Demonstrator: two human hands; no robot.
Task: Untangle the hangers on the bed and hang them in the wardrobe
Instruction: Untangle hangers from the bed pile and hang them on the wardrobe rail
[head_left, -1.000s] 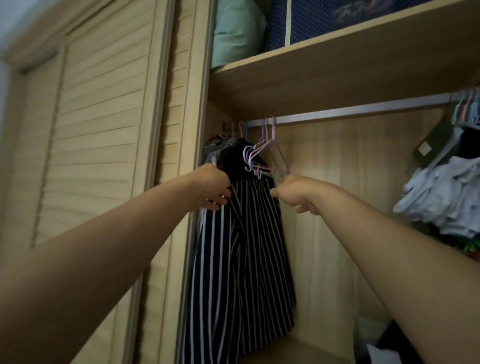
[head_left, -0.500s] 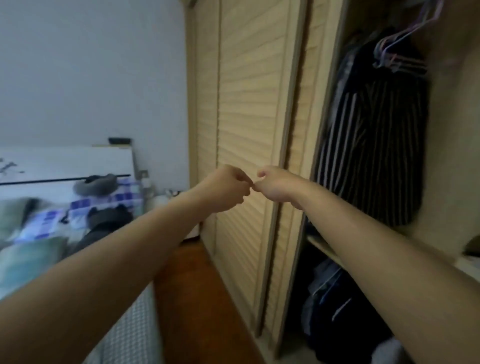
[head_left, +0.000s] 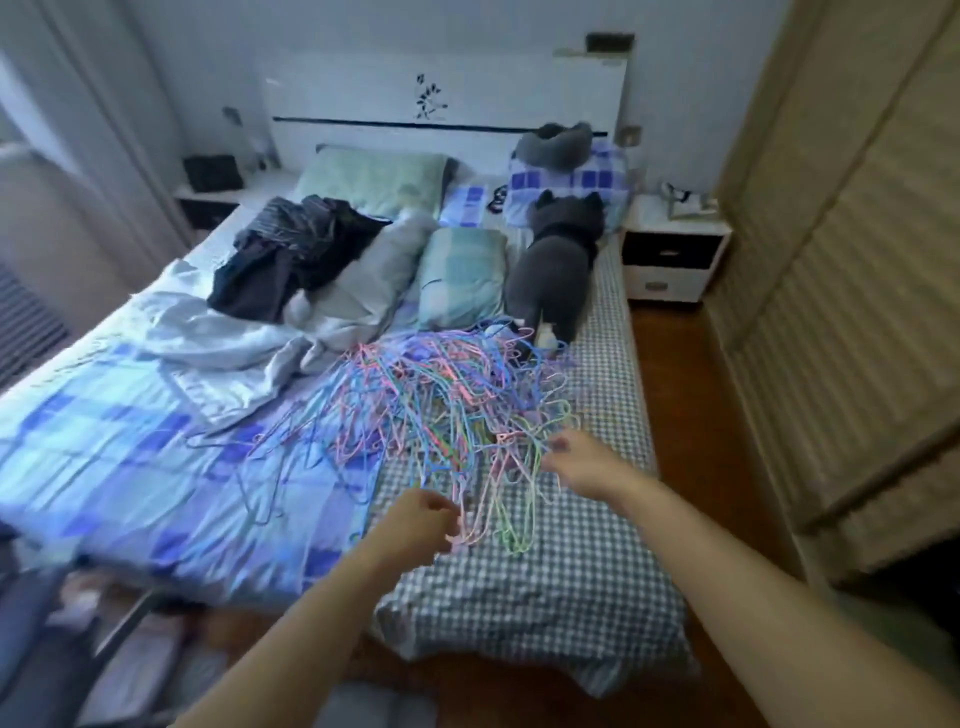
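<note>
Tangled heap of thin pastel wire hangers (head_left: 441, 410) lay on the checked sheet near the right edge of the bed (head_left: 597, 551), just before a grey plush cat (head_left: 556, 265). Left hand (head_left: 423, 522) was at the heap's near edge, fingers curled, apparently on a pink hanger; blur left it uncertain. Right hand (head_left: 584, 460) reached in at the heap's right side, fingers loosely apart, holding nothing. Step in hand: picking the next hanger. Next move likely needs one hanger lifted clear without dragging the others. Slatted wooden wardrobe door (head_left: 852, 291) stood right.
</note>
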